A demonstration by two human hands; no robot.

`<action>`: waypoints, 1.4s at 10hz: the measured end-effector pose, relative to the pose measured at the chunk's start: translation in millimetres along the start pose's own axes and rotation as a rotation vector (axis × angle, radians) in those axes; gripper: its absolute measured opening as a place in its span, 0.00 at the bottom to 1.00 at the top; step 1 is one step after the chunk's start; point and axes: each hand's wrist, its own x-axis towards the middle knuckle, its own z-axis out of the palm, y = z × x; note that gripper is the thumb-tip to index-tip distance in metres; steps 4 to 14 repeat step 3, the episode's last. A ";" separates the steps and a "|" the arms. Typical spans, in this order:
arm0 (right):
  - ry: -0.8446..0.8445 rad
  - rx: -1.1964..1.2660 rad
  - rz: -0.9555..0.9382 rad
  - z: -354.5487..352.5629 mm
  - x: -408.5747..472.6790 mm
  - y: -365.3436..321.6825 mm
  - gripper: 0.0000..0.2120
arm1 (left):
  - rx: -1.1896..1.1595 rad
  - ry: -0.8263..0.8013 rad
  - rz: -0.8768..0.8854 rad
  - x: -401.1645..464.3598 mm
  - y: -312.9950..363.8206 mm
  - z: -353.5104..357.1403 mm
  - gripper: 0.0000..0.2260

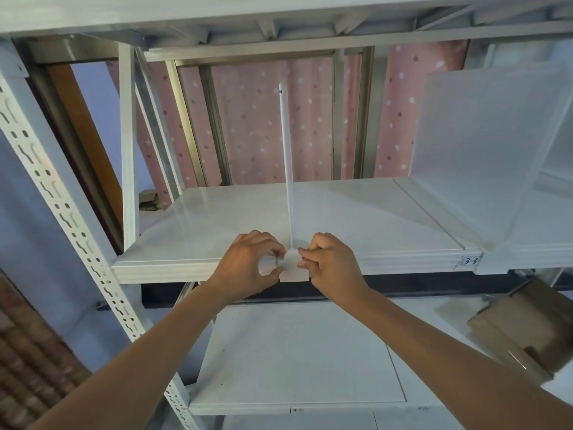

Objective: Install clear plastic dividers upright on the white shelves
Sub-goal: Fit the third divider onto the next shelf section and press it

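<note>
A clear plastic divider (286,156) stands upright and edge-on on the white shelf (217,218), running from the front edge toward the back. Its white front clip (293,268) hangs over the shelf's front lip. My left hand (251,265) pinches the clip from the left with thumb and fingers. My right hand (331,263) pinches it from the right. A second clear divider (483,150) stands upright at the right end of the same shelf.
A perforated white upright post (62,212) runs down the left. Below lies a lower white shelf (294,352) with a brown cardboard box (527,330) at its right. A label reading 3-3 (470,261) sits on the shelf lip. Pink dotted curtain (263,119) hangs behind.
</note>
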 end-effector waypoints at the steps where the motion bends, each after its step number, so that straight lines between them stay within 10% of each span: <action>1: -0.014 -0.025 -0.001 -1.7 -1.3 1.6 0.04 | 0.008 -0.001 -0.002 -0.5 2.5 -2.3 0.12; 14: -0.130 -0.098 -0.015 -13.0 -3.6 2.9 0.13 | 0.014 0.030 -0.024 -8.9 2.1 -4.2 0.14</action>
